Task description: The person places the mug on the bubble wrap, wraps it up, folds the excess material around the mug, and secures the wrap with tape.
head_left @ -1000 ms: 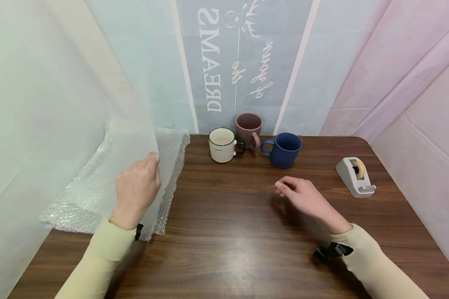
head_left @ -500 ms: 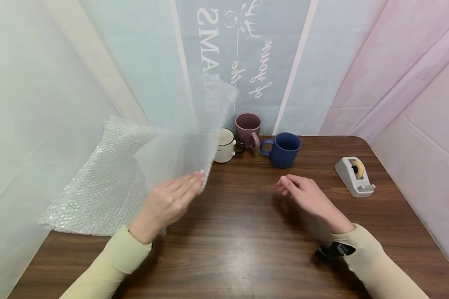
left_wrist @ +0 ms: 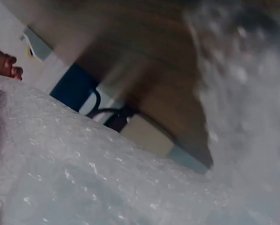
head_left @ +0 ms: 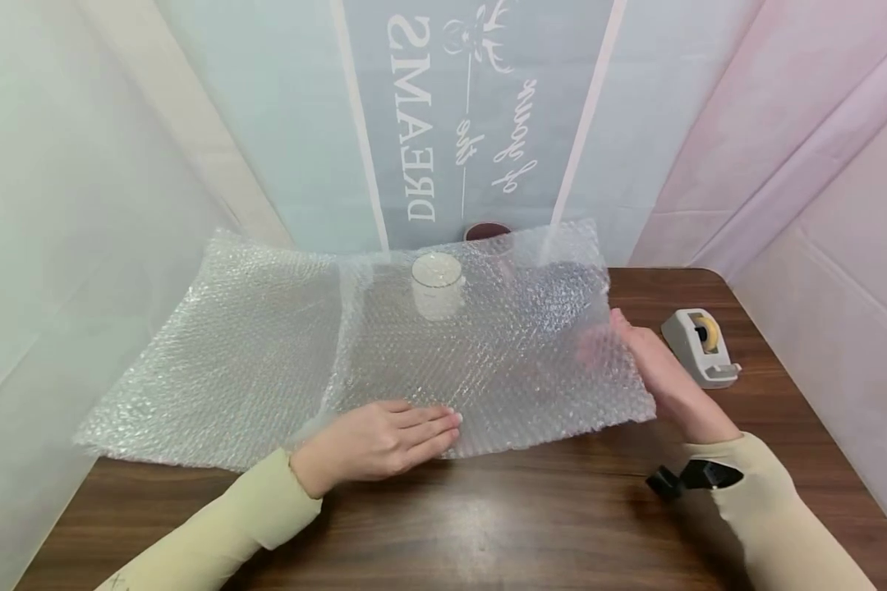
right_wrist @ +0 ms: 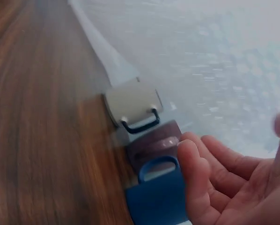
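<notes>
A clear bubble wrap sheet (head_left: 266,353) spreads across the left and middle of the wooden table. The left hand (head_left: 377,443) lies on its near edge with fingers straight; the thumb is hidden. At the sheet's right end is the right hand (head_left: 661,377), its fingers partly seen through the plastic. In the right wrist view these fingers bend loosely, gripping nothing visible, close to a blue mug (right_wrist: 156,199). A white mug with a dark rim (head_left: 438,289) shows through the sheet. Behind it, the mauve mug (head_left: 488,231) is mostly covered in the head view.
A white tape dispenser (head_left: 702,349) with a yellow roll stands on the right side of the table (head_left: 480,525). Printed fabric (head_left: 480,123) hangs behind the table and along its sides. Both wrists wear dark straps.
The left hand has swung the bubble wrap's upper part rightward, unfolding it over the view of the mugs. It has moved right and nearer. The right hand has shifted right to the sheet's end.
</notes>
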Action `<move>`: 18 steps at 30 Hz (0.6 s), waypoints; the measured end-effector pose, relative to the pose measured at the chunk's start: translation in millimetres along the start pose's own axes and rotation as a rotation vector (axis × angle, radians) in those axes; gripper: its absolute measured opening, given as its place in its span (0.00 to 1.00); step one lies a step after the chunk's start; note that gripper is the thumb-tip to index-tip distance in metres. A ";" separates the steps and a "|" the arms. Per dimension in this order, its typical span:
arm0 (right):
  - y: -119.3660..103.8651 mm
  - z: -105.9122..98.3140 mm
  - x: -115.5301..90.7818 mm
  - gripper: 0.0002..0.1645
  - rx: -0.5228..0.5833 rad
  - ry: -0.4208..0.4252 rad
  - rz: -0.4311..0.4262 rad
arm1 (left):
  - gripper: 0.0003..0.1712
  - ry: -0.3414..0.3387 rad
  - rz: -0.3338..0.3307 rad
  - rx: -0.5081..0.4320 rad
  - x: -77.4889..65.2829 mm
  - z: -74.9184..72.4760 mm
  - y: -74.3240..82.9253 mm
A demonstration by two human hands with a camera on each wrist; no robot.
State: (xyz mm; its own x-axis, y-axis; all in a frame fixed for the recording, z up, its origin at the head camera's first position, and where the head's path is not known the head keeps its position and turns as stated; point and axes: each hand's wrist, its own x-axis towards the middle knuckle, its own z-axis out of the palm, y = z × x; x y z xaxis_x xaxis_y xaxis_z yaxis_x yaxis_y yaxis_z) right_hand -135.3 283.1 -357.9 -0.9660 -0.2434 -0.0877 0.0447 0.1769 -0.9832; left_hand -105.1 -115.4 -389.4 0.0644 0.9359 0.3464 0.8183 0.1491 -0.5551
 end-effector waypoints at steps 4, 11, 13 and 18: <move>-0.8 -10.5 -0.8 0.30 0.013 0.030 0.059 | 0.22 -0.051 0.037 -0.019 4.1 2.7 4.8; 10.8 -17.3 -2.8 0.21 -0.376 0.088 0.081 | 0.20 -0.141 0.041 -0.069 11.0 5.6 14.1; 15.5 -17.7 -4.1 0.21 -0.431 0.078 0.096 | 0.20 -0.161 0.006 -0.135 11.4 5.4 15.5; 24.1 -19.7 -8.5 0.23 -0.456 0.069 0.137 | 0.29 -0.238 -0.100 -0.315 2.4 2.5 11.3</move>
State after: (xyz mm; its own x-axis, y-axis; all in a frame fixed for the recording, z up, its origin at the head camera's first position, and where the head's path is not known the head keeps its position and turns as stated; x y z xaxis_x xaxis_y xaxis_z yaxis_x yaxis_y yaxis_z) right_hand -131.0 308.2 -377.7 -0.9743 -0.1276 -0.1856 0.0713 0.6069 -0.7916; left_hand -97.1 -110.6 -396.7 -0.1283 0.9749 0.1818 0.9511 0.1729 -0.2561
